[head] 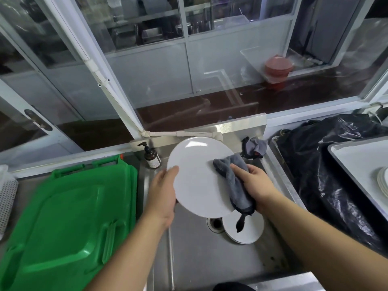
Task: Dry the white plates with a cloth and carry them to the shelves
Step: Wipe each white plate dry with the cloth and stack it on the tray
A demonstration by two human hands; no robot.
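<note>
A round white plate is held tilted above the steel sink. My left hand grips its left rim, thumb on the face. My right hand presses a grey cloth against the plate's right side; the cloth's tail hangs down past the rim. Below, a couple of white plates lie stacked in the sink beside the drain, partly hidden by the held plate. More white plates rest on a tray at the far right edge.
A green bin lid fills the left side. A brown pump bottle stands at the sink's back left. A second grey rag lies at the back right. A black plastic bag and a white tray sit to the right. Glass panels rise behind.
</note>
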